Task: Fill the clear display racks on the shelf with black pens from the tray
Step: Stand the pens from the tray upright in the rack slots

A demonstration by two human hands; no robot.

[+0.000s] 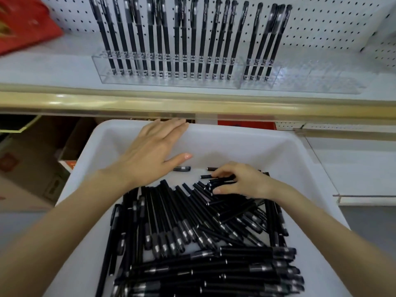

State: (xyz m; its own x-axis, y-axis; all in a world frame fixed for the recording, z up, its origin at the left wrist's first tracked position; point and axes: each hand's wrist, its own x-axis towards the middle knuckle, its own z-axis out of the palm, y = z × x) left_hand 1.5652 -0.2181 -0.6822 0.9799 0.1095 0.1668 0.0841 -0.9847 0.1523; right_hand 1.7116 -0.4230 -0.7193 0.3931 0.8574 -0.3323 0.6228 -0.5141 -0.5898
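Observation:
A white tray (295, 155) sits below the shelf, with a heap of black pens (192, 228) piled in it. My left hand (154, 151) lies flat with straight fingers on the tray's far rim. Down in the tray, my right hand (237, 181) curls its fingers round a black pen (221, 179) at the top of the heap. On the shelf stand the clear display racks (171, 79); the left one holds several upright black pens (184, 37). The right rack (317, 82) is filled only at its left end.
A white pegboard (332, 24) backs the shelf, whose front edge is a gold price rail (128, 103). A red bag (25, 22) lies on the shelf at the far left. Cardboard boxes (27, 163) stand on the floor at lower left.

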